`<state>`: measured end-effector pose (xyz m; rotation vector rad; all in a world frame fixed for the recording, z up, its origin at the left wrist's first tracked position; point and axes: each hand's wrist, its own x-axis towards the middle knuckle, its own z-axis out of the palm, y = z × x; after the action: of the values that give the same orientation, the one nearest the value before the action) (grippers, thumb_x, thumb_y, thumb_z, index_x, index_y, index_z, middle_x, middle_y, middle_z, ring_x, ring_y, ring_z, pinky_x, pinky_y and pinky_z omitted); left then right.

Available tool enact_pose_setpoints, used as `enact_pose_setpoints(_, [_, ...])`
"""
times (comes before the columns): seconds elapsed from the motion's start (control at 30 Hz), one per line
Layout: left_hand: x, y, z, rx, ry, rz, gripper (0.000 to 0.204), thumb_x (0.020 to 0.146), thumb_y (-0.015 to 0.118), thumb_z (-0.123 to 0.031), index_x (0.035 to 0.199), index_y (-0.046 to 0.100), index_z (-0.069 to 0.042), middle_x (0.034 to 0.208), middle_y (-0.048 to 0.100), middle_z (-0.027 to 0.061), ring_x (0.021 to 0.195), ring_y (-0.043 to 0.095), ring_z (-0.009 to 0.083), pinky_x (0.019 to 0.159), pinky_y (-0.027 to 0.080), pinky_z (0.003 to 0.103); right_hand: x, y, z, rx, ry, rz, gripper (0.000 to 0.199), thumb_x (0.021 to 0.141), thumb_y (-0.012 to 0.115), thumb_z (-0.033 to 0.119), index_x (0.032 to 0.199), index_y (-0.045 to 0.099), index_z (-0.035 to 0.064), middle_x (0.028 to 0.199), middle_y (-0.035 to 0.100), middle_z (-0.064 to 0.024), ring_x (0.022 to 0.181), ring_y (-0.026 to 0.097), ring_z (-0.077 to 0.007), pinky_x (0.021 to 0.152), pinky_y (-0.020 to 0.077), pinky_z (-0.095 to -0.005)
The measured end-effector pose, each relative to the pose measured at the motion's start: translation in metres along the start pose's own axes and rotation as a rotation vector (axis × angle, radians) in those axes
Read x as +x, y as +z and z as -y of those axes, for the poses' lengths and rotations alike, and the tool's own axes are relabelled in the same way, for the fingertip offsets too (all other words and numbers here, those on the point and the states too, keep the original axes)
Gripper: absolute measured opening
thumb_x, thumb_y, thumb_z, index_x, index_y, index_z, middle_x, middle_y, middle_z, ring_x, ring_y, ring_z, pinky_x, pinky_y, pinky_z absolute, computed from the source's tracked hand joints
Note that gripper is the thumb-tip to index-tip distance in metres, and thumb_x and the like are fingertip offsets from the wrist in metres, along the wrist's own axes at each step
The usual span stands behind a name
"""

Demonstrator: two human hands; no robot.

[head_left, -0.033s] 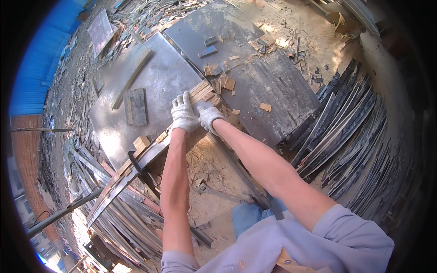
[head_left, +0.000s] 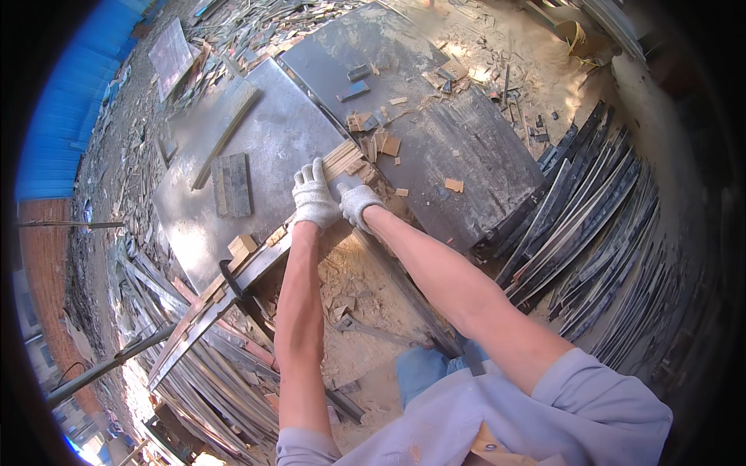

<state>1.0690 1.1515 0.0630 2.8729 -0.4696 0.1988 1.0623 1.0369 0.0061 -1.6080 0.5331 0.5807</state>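
Note:
Both my hands wear white work gloves and meet at the near edge of a grey metal table. My left hand presses down on and grips the near end of a light layered wooden piece that lies on the table edge. My right hand is closed on the same piece from the right side, touching my left hand. The part of the wood under the gloves is hidden.
A dark slab and a long strip lie on the table. Small wood blocks sit at its near edge. A second metal sheet carries wood offcuts. Sawdust lies below, stacked dark strips at right.

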Motion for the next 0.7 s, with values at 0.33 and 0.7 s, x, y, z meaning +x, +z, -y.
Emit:
enact_pose_setpoints(0.33, [-0.051, -0.061, -0.010, -0.161, -0.094, 0.320, 0.119, 0.059, 0.094, -0.050, 0.154, 0.038, -0.005, 0.142, 0.048, 0.0206, 0.133, 0.047, 0.0406, 0.111, 0.046, 0.051, -0.124, -0.026, 0.002, 0.068, 0.339, 0.167, 0.055, 0.106, 0.053, 0.060, 0.075, 0.058, 0.0151, 0.061, 0.052, 0.0034, 0.044, 0.043, -0.0088, 0.039, 0.0327, -0.0281])
enact_pose_setpoints(0.7, [-0.183, -0.069, -0.140, -0.295, -0.176, 0.641, 0.084, 0.064, 0.094, -0.054, 0.135, 0.070, -0.016, 0.125, 0.066, 0.0156, 0.122, 0.062, 0.0364, 0.104, 0.052, 0.045, -0.283, -0.186, -0.171, 0.281, 0.184, -0.212, 0.040, 0.105, 0.067, 0.044, 0.085, 0.061, 0.0101, 0.069, 0.061, 0.0008, 0.049, 0.054, -0.0072, 0.044, 0.0427, -0.0242])
